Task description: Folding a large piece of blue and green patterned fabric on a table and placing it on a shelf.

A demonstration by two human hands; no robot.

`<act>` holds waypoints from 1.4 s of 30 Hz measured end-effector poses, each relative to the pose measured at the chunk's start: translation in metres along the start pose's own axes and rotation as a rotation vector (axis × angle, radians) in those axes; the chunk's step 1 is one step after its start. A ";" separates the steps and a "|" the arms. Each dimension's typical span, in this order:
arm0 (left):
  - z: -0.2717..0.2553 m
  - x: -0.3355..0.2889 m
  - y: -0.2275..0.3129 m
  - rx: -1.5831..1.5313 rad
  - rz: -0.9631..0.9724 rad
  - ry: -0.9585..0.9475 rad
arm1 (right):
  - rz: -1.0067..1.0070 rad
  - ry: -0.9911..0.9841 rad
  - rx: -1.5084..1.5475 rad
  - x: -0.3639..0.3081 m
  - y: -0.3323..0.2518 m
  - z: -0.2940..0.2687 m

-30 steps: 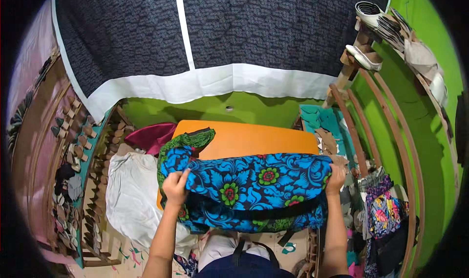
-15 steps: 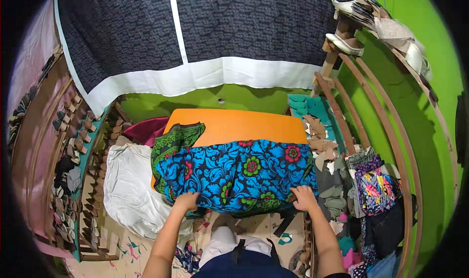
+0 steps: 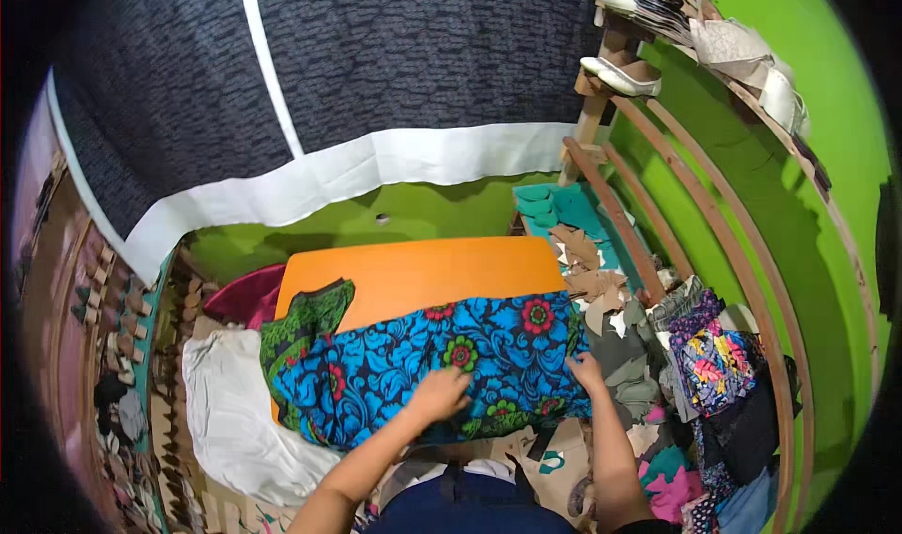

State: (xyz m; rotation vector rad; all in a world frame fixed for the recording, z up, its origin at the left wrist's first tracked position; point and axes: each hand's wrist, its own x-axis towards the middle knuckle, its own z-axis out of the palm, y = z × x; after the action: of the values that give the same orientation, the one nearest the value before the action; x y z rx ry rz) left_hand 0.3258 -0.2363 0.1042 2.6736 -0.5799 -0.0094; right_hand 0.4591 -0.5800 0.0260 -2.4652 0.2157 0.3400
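Note:
A blue, black and red floral cloth (image 3: 399, 356) with green patterned parts lies over the front of an orange tabletop (image 3: 423, 269). Its green patterned corner (image 3: 319, 310) is turned up at the left. My left hand (image 3: 440, 395) rests on the cloth near its middle, palm down, with its fingers stretched out and a little bent. At the cloth's right edge, my right hand (image 3: 584, 372) has its fingers closed on the fabric.
White cloth (image 3: 240, 412) hangs at the left, near racks of shoe parts (image 3: 122, 346). Fabric scraps (image 3: 601, 280) and a folded colourful garment (image 3: 711, 365) lie right, beside wooden rails (image 3: 714, 205). A dark curtain (image 3: 432, 55) hangs behind; white shoes (image 3: 625, 76) sit on a shelf.
My left hand has moved right, from the cloth's front left edge onto its middle. My right hand has gone up slightly along the right edge. The view has shifted to the right.

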 end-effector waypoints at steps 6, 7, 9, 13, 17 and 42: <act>0.033 0.037 0.027 -0.046 0.267 -0.201 | 0.040 -0.352 -0.011 0.002 0.004 -0.020; 0.035 0.041 0.030 -0.064 0.271 -0.215 | 0.030 -0.487 0.029 0.000 -0.008 -0.023; 0.037 0.047 0.034 -0.076 0.274 -0.240 | -0.006 -0.434 0.094 -0.005 -0.023 -0.022; 0.038 0.073 0.054 -0.102 0.283 -0.255 | 0.042 -0.516 0.290 -0.010 -0.043 -0.045; 0.040 0.087 0.074 -0.152 0.236 -0.138 | 0.042 -0.539 0.547 -0.015 -0.059 -0.063; 0.061 0.082 0.132 -0.096 -0.023 0.065 | -0.424 -0.061 -0.206 -0.004 0.017 -0.047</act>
State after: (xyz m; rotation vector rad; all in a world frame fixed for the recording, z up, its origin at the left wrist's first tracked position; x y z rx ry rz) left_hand 0.3424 -0.4025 0.1054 2.5771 -0.5148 0.0413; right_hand 0.4603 -0.6218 0.0533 -2.6127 -0.3822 0.2609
